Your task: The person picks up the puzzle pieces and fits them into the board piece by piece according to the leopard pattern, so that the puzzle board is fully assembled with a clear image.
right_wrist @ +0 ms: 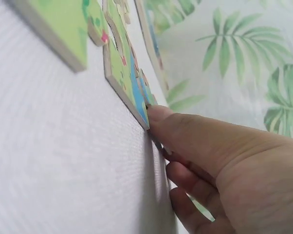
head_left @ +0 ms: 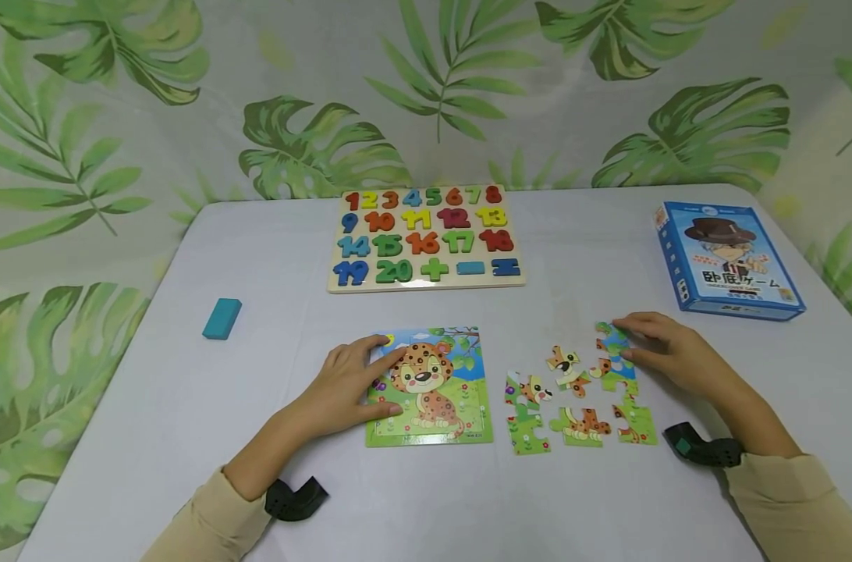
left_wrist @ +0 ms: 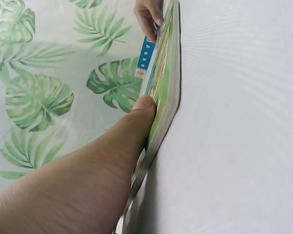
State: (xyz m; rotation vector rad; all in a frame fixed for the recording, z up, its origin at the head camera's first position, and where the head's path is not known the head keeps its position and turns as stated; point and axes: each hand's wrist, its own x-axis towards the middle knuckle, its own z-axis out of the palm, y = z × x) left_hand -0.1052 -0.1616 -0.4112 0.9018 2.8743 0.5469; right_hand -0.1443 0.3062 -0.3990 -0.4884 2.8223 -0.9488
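My left hand rests on the leopard picture board with its thumb and fingers spread over the left side. In the left wrist view the thumb lies on the board's green border. At the right, my right hand pinches a blue-and-green jigsaw puzzle piece between thumb and index finger. That piece is low over the white cloth in the right wrist view. Several other pieces lie between the hands, among them a leopard-body piece and a grassy corner piece.
Behind the board lies a wooden number board with coloured numerals. A blue game box stands at the far right. On the left is a teal block. A leaf-patterned cloth hangs behind the white table.
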